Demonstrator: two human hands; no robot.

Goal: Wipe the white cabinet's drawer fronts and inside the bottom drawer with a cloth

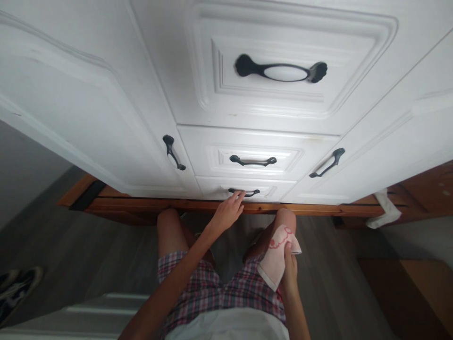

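Note:
My left hand (pixel 229 212) reaches down to the lowest drawer of a white cabinet. Its fingers are closed on the left part of that drawer's black handle (pixel 252 193), covering the handle's middle. The bottom drawer (pixel 272 190) sits flush with the front. In my right hand (pixel 290 269) is a small pinkish-white cloth (pixel 273 269) with a red pattern, gripped by the thumb and fingers over my right knee. The cloth hangs folded, with one corner pointing down.
Above are a middle drawer handle (pixel 253 161) and a large top drawer handle (pixel 281 71). Side doors carry a left handle (pixel 173 153) and a right handle (pixel 327 163). The cabinet stands on a wooden ledge (pixel 120 206). A white cloth strip (pixel 385 210) hangs at right; shoes (pixel 21 288) lie at left.

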